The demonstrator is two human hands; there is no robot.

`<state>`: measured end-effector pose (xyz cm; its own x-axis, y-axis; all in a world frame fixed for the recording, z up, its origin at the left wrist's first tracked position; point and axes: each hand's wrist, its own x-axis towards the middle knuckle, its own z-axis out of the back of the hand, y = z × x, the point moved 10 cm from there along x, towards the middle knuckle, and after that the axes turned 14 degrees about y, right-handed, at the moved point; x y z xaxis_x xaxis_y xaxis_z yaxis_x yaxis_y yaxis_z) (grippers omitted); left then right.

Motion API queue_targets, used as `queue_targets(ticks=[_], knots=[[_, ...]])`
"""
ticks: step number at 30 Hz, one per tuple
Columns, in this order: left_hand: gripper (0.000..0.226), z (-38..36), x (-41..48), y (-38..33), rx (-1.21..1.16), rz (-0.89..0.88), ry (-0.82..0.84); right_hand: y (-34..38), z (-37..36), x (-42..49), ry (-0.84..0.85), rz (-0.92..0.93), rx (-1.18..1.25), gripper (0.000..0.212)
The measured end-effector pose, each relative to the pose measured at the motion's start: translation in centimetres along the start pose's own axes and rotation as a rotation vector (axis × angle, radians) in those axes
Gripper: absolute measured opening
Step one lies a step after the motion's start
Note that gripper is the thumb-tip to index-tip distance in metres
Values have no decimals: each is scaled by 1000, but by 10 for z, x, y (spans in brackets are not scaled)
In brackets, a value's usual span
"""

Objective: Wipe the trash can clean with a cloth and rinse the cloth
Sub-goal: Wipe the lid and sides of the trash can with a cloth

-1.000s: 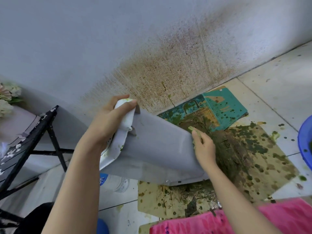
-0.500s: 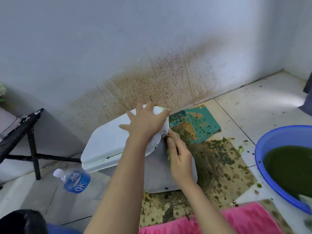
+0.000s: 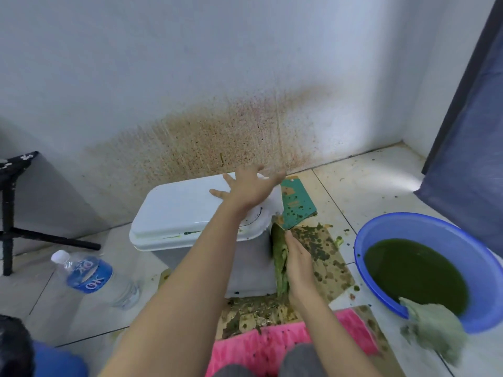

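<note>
The grey plastic trash can (image 3: 253, 268) stands upright on the tiled floor near the wall, closed by its white rectangular lid (image 3: 179, 210), with its base on a sheet of brown cardboard spotted with green (image 3: 326, 254). A green-soaked cloth (image 3: 280, 257) lies flat against the can's right side. The right hand (image 3: 298, 265) presses it there, fingers straight and held together, pointing away from the person. The left hand (image 3: 250, 189) is over the lid's far right end, fingers spread wide; it is blurred, and I cannot tell if it touches the lid.

A teal booklet with green spots (image 3: 296, 205) lies just behind the can on the right. To the right sits a round blue plastic basin (image 3: 484, 281) of dark green water (image 3: 413, 273), with 1 grey-green rag (image 3: 432, 322) draped over its near rim. A pink textured mat (image 3: 272, 346) lies at the near edge. On the left, a clear water bottle with a blue label (image 3: 89, 273) lies on its side near a black metal stand (image 3: 8, 213). The white wall (image 3: 217, 137) behind carries a wide brownish spatter.
</note>
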<state>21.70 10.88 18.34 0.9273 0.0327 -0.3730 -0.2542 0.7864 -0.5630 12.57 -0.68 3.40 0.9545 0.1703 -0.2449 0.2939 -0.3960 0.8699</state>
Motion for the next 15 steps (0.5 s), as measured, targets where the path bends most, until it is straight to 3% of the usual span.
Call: queue_targets(ticks=[3,5,7,10,12,15], knots=[[63,56,-26,36,-374,-173,-239,-3,1,-1,-41,-74,90,42],[40,95,-46,86,-358,-95,-459,6,-4,1,-58,-53,141,48],[41,121,-63,151,-349,99,-582,16,-11,1,-73,-26,182,46],[77,122,-84,233,-450,386,-515,18,-19,2,-119,-15,211,42],[89,103,-83,255,-648,394,-393,21,-26,5,-137,-11,221,40],[94,84,-81,260,-831,329,-376,36,-31,20,-167,-8,230,39]])
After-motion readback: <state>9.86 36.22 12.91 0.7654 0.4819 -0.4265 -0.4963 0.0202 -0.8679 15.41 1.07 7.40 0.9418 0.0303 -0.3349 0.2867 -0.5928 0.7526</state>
